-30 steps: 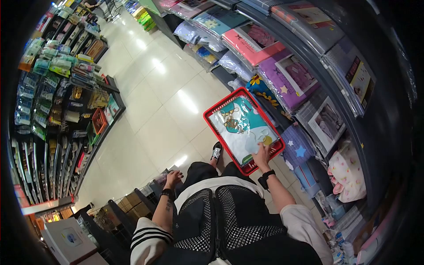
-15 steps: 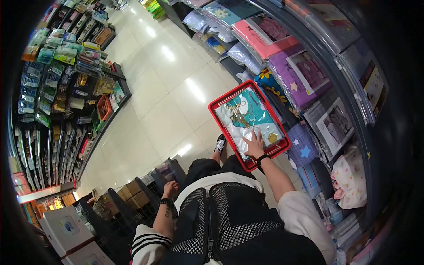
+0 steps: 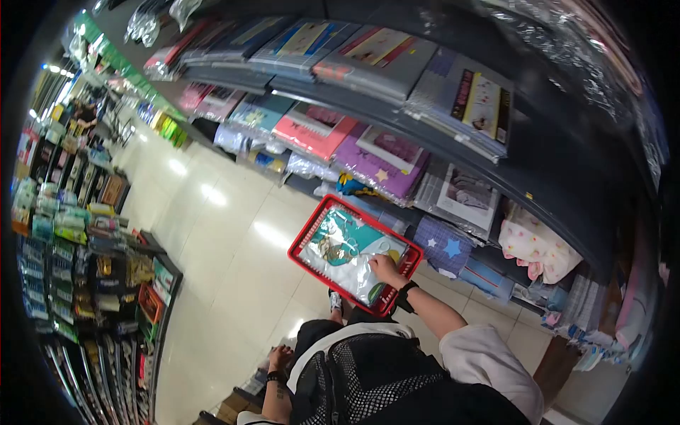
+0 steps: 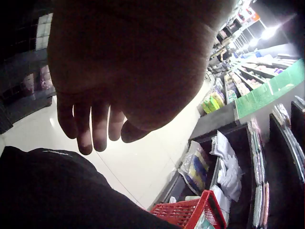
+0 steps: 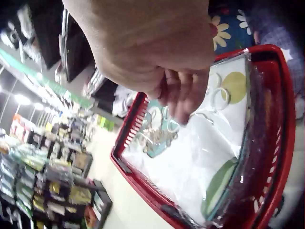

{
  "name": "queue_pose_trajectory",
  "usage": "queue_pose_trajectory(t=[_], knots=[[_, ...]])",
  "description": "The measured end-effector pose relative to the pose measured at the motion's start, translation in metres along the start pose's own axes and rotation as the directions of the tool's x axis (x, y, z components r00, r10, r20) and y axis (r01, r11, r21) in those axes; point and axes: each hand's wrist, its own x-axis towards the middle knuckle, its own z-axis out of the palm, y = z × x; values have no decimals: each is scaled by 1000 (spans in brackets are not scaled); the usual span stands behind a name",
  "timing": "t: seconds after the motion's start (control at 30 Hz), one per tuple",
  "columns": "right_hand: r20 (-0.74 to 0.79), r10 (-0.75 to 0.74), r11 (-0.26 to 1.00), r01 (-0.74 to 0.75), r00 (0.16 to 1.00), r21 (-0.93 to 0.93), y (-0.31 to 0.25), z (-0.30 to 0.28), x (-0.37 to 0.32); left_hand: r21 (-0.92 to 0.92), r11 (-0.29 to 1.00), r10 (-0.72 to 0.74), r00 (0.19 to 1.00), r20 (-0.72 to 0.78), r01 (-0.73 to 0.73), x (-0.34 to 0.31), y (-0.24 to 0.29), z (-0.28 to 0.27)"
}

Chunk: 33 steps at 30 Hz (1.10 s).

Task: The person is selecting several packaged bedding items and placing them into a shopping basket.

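My right hand [image 3: 386, 270] is over a red plastic shopping basket [image 3: 309, 224], its fingers curled low over a flat package [image 3: 354, 270] in clear plastic. The package is white and teal with a brown cartoon figure. In the right wrist view, thin white loops [image 5: 219, 99] show on the package beside the fingers; I cannot tell whether the fingertips pinch one. Off to the left, my left hand [image 3: 281, 356] hangs beside my dark trousers with relaxed fingers and holds nothing. Its fingers point down above the floor in the left wrist view, where a corner of the basket [image 4: 186, 212] shows.
Dark shelves with packaged bedding [image 3: 382, 159] run along the right, close to the basket. A dotted white fabric bundle [image 3: 540, 244] bulges from a lower shelf. Pale tiled floor [image 3: 227, 262] leads away between them and a rack of small goods [image 3: 85, 283] on the left.
My head view has turned right and up, showing more of the upper shelf. My right hand's fingers, spread on the package before, are now curled over it. The left hand still hangs.
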Motion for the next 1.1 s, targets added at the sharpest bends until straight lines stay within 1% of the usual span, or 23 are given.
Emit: queue_pose_trajectory(t=[0.03,0.07,0.1,0.13,0.17,0.2,0.27,0.3,0.33,0.37,0.43,0.5,0.53,0.57,0.6,0.63,0.7,0.73,0.77,0.83,0.9,0.97,1.1], knots=[[32,159,964,-162,987,211,-7,-12,-1,15,1000,0,1000,23,-1,11,7,5],[7,160,964,-158,987,215,-9,-22,-2,204,979,12,994,-107,10,7,18,22],[-159,62,988,-38,985,151,-7,-31,-3,382,923,54,971,-231,39,12,26,32],[-314,-47,995,71,948,65,-6,-39,-2,416,908,39,977,-210,53,21,35,38],[-449,-146,981,187,881,48,-24,-62,-4,449,893,48,982,-183,40,19,43,53],[-397,-44,992,86,917,89,-56,-101,-14,481,876,57,982,-177,36,26,48,60],[-601,-96,966,220,794,137,-126,-175,-36,517,855,63,984,-164,31,35,56,70],[-721,-179,947,316,669,58,-144,-205,-41,545,838,61,985,-159,36,37,61,79],[-798,-262,931,361,542,-60,-155,-237,-48,570,821,61,986,-156,39,40,65,87],[-836,-306,882,465,455,-70,-174,-270,-58,571,820,60,987,-151,37,43,68,92],[-917,-270,911,386,292,-145,-207,-322,-64,595,803,35,994,-101,32,52,73,100],[-912,-364,918,241,191,-316,-195,-366,-43,613,790,47,995,-83,14,54,77,112],[-912,-365,917,242,186,-318,-191,-381,-32,635,772,28,998,-63,18,55,79,117],[-907,-125,976,214,403,-39,-190,-393,-22,656,754,8,999,-44,23,58,81,119],[-798,117,965,123,592,233,-187,-400,-14,658,753,14,999,-48,21,62,82,122],[-797,117,965,123,592,233,-191,-405,-13,657,753,14,999,-48,21,62,82,123],[-672,262,938,-20,693,345,-200,-411,-11,661,750,11,998,-61,32,65,86,128],[-712,272,951,-69,648,300,-202,-409,-7,657,753,13,998,-63,32,66,86,130],[-707,273,951,-71,652,301,-199,-410,-4,656,755,24,997,-68,27,64,86,128],[-701,307,951,-225,644,210,-188,-417,1,657,754,33,997,-71,22,60,87,125],[-681,321,947,-206,658,247,-194,-418,-3,654,753,12,993,-119,69,61,84,114],[-653,315,925,-69,689,373,-191,-420,-7,647,759,17,992,-123,67,63,81,103],[-603,316,890,-9,732,455,-170,-421,-23,634,764,-15,986,-168,120,63,75,88]])
